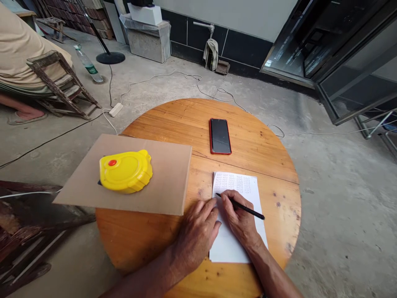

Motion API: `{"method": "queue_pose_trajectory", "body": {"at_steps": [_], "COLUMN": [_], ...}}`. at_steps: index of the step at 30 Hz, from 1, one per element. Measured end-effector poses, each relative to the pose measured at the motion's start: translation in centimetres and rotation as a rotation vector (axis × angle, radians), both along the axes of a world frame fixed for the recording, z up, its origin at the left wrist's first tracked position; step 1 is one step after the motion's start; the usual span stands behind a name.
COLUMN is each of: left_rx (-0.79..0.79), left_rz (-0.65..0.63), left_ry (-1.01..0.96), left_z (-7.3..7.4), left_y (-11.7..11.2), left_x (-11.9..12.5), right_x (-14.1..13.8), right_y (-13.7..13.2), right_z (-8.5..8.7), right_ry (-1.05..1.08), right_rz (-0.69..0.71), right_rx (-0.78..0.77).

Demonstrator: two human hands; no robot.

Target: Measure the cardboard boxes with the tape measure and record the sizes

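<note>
A black pen (248, 210) is pinched in my right hand (240, 215), its tip near the left edge of a white sheet of paper (232, 248). Rows of small handwriting fill the upper part of the sheet. My left hand (200, 231) lies flat at the paper's left edge, fingers stretched out and partly on the sheet, holding nothing. Left of that hand, a yellow tape measure (127, 171) with a red button rests on a flat piece of brown cardboard (167, 190). Beyond the paper lies a phone (220, 136) in a red case, screen dark.
The round wooden table (173, 120) carries all this; the cardboard overhangs its left edge. On the concrete floor are a power strip (115, 109), cables, a plastic bottle (88, 64) and a wooden chair (63, 82) beside a seated person. An open door (362, 78) stands at right.
</note>
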State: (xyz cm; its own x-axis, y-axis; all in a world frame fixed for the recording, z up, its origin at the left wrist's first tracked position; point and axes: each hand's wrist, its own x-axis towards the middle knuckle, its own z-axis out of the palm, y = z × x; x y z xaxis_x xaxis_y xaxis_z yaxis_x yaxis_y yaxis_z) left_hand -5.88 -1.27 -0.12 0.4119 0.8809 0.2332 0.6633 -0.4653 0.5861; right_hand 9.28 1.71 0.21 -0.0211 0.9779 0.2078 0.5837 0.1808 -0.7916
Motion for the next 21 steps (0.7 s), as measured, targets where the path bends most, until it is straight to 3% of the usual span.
{"method": "queue_pose_trajectory", "body": {"at_steps": [21], "left_rx": [0.004], "left_rz": [0.007], "left_ry": [-0.008], "left_z": [-0.13], "left_y": [-0.11], "left_x": [-0.02], "right_x": [-0.09], "right_y": [-0.01], "right_z": [0.07], "right_ry": [-0.005], "right_rz": [0.012], "right_rx": [0.021]}}
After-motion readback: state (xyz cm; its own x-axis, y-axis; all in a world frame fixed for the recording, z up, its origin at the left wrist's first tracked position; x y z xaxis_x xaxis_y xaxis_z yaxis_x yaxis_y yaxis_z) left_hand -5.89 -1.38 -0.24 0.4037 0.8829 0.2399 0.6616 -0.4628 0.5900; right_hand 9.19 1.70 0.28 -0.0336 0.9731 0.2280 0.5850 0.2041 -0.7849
